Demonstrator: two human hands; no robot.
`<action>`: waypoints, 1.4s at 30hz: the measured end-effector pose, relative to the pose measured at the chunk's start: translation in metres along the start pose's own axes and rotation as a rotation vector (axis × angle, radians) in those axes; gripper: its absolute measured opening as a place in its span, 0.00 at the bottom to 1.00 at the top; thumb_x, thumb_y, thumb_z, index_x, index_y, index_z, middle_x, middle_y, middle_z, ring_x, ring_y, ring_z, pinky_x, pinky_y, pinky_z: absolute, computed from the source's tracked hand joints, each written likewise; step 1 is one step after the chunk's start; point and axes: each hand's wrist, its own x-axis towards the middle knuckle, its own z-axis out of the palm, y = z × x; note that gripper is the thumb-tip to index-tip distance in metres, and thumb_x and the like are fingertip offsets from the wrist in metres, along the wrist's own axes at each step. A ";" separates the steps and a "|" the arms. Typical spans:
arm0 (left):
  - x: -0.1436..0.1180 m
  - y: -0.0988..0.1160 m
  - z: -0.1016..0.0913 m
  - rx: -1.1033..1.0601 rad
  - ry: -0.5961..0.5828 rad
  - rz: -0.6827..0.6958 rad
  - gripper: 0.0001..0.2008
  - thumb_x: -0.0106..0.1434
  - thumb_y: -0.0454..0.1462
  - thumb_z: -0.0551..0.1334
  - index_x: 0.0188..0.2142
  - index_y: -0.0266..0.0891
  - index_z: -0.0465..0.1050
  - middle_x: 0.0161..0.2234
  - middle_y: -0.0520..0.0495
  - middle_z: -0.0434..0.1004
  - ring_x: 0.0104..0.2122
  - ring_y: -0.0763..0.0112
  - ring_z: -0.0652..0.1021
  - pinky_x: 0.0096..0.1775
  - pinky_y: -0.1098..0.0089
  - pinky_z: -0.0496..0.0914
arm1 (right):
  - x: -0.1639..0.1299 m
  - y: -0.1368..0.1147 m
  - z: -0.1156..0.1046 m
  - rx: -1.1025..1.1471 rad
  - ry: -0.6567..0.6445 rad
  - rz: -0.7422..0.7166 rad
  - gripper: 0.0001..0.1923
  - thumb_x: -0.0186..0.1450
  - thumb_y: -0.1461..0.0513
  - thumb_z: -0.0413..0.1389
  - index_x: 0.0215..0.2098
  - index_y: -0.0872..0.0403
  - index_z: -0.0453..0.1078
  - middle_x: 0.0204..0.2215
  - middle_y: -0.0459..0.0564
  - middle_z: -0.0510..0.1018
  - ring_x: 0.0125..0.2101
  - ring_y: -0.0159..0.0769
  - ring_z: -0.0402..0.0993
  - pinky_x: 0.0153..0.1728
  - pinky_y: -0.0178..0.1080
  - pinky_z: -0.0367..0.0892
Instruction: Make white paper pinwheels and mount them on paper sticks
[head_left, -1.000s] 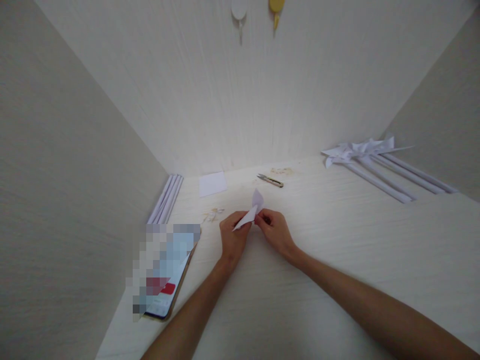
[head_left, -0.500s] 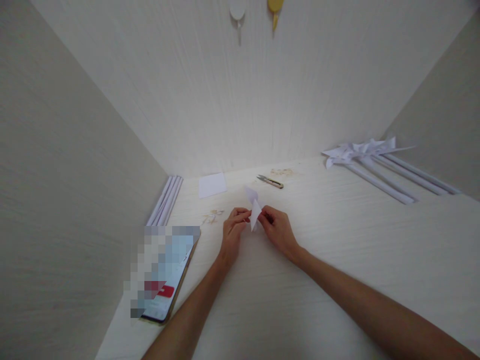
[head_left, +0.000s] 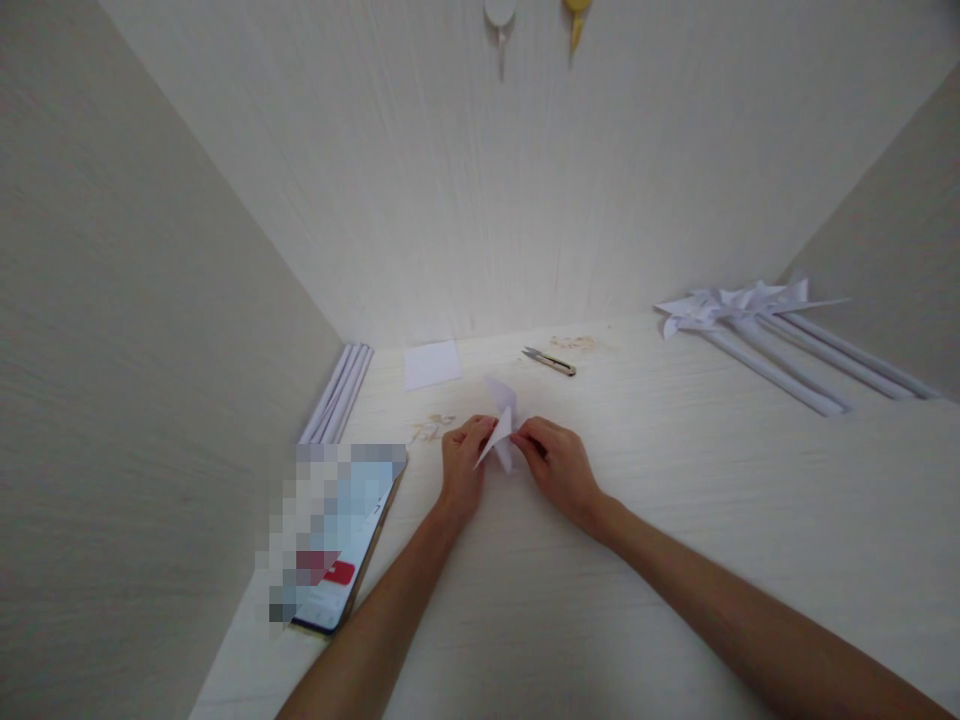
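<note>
Between my two hands is a white paper pinwheel (head_left: 502, 432), its pointed blades turned in different directions. My left hand (head_left: 466, 455) pinches it from the left, partly covered by a blade. From the right, the thumb and fingers of my right hand (head_left: 553, 455) close on its edge or centre; which one I cannot make out. Beyond the hands lie thread snips (head_left: 550, 361) with dark blades, and a white square of paper (head_left: 433, 365). Small beige bits (head_left: 433, 428) are scattered just left of my left hand.
Finished paper pinwheels (head_left: 735, 303) on rolled sticks lie at the right. Rolled paper sticks (head_left: 337, 393) rest against the left wall. A phone (head_left: 349, 545), partly blurred out, lies left of my left forearm. More beige bits (head_left: 573, 343) lie near the back wall, where two hooks (head_left: 500, 14) hang.
The paper pinwheel has turned in my hands, and one blade now points down to the left over my left fingers. The whole view has shifted slightly.
</note>
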 end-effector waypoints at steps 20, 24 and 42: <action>0.002 -0.004 0.000 -0.046 0.024 -0.108 0.07 0.44 0.36 0.60 0.14 0.35 0.70 0.14 0.55 0.66 0.20 0.77 0.66 0.25 0.75 0.60 | 0.005 -0.009 -0.018 -0.463 -0.174 -0.039 0.11 0.63 0.64 0.44 0.29 0.55 0.67 0.26 0.48 0.73 0.24 0.31 0.67 0.21 0.33 0.49; 0.002 -0.003 0.000 -0.170 0.058 -0.082 0.08 0.42 0.35 0.61 0.12 0.35 0.65 0.14 0.57 0.62 0.18 0.79 0.62 0.23 0.76 0.59 | 0.009 -0.013 -0.027 -0.606 -0.266 -0.160 0.10 0.61 0.69 0.44 0.32 0.54 0.67 0.28 0.48 0.74 0.27 0.32 0.69 0.21 0.34 0.50; -0.003 -0.005 0.001 0.321 0.077 0.017 0.06 0.47 0.34 0.59 0.24 0.36 0.74 0.23 0.54 0.74 0.26 0.74 0.70 0.30 0.74 0.63 | 0.011 -0.016 -0.024 -0.565 -0.253 -0.027 0.13 0.63 0.62 0.43 0.29 0.55 0.68 0.27 0.49 0.76 0.25 0.34 0.71 0.22 0.34 0.50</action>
